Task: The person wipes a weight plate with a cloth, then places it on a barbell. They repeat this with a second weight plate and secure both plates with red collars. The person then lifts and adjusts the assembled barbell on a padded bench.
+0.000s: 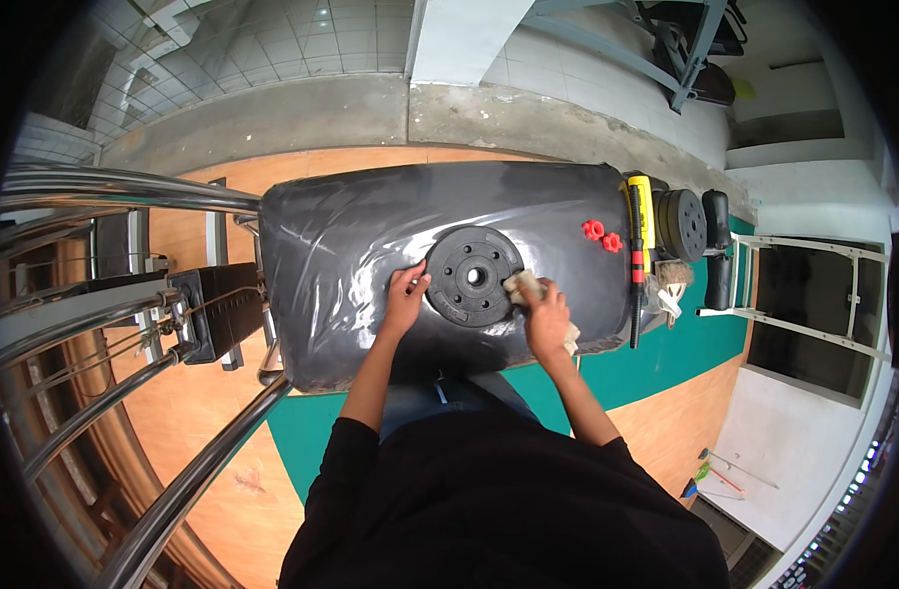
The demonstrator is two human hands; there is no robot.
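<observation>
Gripped in the right hand (547, 316), a bunched cloth (523, 286) is best pressed evenly along the black plate (456, 250) lying flat on the covered desk (337, 270), steadied by the loosely spread left hand (404, 299).

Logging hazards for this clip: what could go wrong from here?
1. The round plate might slide under pressure, since it lies flat on a glossy black cover.
2. The left hand is at the plate's rim, so fingers might get pinched if it shifts.
3. The right hand, gripping a cloth, might knock the loose-looking red knobs.
</observation>
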